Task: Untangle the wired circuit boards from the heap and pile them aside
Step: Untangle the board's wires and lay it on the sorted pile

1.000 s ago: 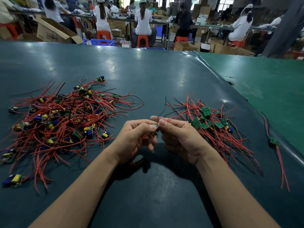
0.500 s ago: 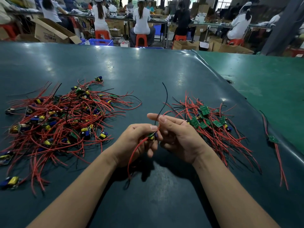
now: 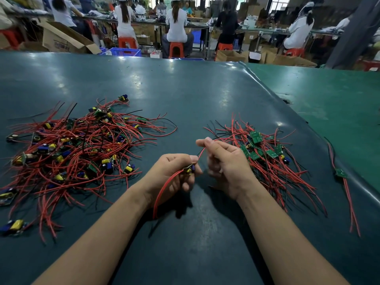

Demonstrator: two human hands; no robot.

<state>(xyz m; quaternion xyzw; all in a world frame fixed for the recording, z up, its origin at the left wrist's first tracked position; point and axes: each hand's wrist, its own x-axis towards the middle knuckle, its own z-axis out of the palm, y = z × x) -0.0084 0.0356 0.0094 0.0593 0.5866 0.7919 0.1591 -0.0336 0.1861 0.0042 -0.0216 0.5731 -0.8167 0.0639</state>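
A tangled heap (image 3: pixel 78 153) of small circuit boards with red and black wires lies at the left of the dark table. A neater pile (image 3: pixel 265 157) of green boards with wires lies at the right. My left hand (image 3: pixel 172 173) grips one small wired board (image 3: pixel 189 169) between thumb and fingers, above the table's middle. Red wires hang from it below my wrist. My right hand (image 3: pixel 224 163) pinches that board's red and black wires near its fingertips, stretched up and to the right over the pile.
A single wired board (image 3: pixel 341 173) lies apart near the table's right edge, beside a green table (image 3: pixel 329 103). Beyond the far edge several people sit on red stools (image 3: pixel 176 48) at benches, with cardboard boxes (image 3: pixel 61 38) and a blue crate.
The black wire that stood up from my hands has been drawn down to the right. My right hand's fingertips have slid up along the wires, away from the board.
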